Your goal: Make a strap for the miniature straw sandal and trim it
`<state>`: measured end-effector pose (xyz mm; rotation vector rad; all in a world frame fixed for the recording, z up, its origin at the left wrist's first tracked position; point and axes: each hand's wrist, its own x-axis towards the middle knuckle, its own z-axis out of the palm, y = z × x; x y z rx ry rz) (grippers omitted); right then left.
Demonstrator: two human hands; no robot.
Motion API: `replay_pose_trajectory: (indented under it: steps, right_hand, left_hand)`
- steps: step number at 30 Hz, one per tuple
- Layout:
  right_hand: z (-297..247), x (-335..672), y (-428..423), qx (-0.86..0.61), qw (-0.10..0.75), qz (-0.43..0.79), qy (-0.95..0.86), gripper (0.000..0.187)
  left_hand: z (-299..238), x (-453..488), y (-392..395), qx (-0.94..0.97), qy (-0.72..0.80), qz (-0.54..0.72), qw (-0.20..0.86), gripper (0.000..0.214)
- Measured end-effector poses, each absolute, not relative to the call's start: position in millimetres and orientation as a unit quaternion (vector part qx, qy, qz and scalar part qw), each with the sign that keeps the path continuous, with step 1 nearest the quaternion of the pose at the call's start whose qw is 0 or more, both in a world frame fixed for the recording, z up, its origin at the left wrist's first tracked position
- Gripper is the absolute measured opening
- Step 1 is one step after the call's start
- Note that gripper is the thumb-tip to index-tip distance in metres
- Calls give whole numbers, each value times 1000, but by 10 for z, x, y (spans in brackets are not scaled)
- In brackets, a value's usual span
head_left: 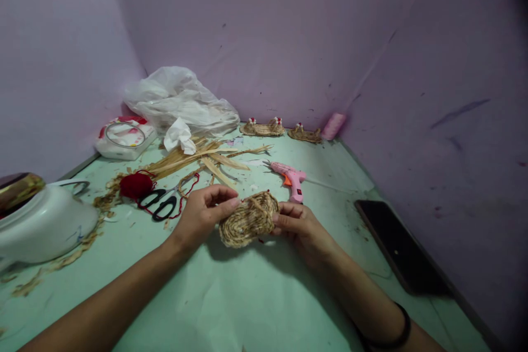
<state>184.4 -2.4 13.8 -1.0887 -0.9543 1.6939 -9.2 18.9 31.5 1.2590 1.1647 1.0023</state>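
Between my hands, just above the table, is a small oval woven straw slipper [247, 221], tilted towards me. My left hand [208, 206] pinches its upper left edge between thumb and fingers. On the other side my right hand [303, 225] grips the right edge, thumb in front and fingers partly hidden behind. A pink glue gun [292, 177] lies just beyond my right hand. Black-handled scissors [165, 203] and a ball of dark red yarn [136, 185] lie left of my left hand.
Dry straw strips [185, 159] spread behind the scissors. Two woven slippers [263, 130] with red and white trim sit by the back wall near a pink spool [334, 126]. A plastic bag [177, 99], a tissue pack [124, 140], a white pot [53, 225] and a phone [400, 247] edge the table.
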Motion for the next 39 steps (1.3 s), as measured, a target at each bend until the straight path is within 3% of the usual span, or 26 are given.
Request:
replay_pose_trajectory:
  steps: [4, 10, 16, 23, 31, 39]
  right_hand:
    - [131, 1840, -50, -459, 420, 673, -400, 9]
    - [161, 1818, -63, -460, 412, 658, -432, 11]
    - [157, 1791, -72, -465, 415, 653, -430, 20]
    - [95, 1790, -20, -454, 448, 678, -365, 36]
    - [31, 1788, -27, -512, 405, 543, -528, 50]
    - [-23, 1734, -30, -536, 451, 487, -522, 35]
  left_hand:
    - [358, -63, 167, 556, 497, 425, 512, 17]
    - [304, -62, 168, 512, 493, 357, 607, 19]
    - [280, -50, 188, 505, 497, 321, 628, 20]
    - [201, 7, 222, 413, 539, 361, 639, 17]
    - [139, 0, 232, 406, 552, 414, 599, 19]
    - [111, 14, 229, 424, 546, 416, 591, 24]
